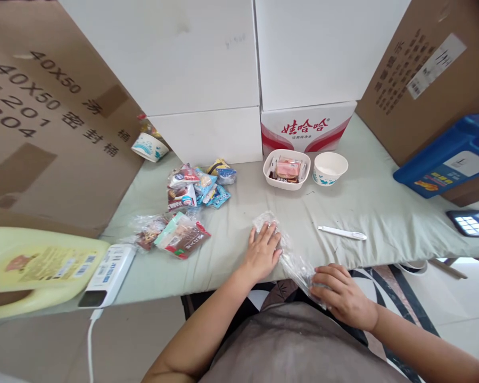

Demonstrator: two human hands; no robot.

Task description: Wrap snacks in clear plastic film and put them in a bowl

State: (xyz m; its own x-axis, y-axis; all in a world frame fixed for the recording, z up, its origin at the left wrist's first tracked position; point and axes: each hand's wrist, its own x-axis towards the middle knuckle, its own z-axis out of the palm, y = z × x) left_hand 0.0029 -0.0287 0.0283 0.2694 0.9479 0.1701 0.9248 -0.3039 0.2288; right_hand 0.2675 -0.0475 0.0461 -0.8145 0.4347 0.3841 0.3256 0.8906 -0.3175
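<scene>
Pressing flat, left hand (262,250) half-hides clear bag (293,260); right hand (341,292) grips its blurred end.

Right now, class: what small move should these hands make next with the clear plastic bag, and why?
Probably pull open the clear plastic bag: the left hand presses it flat on the table while the right hand pinches its near end at the edge.
</scene>
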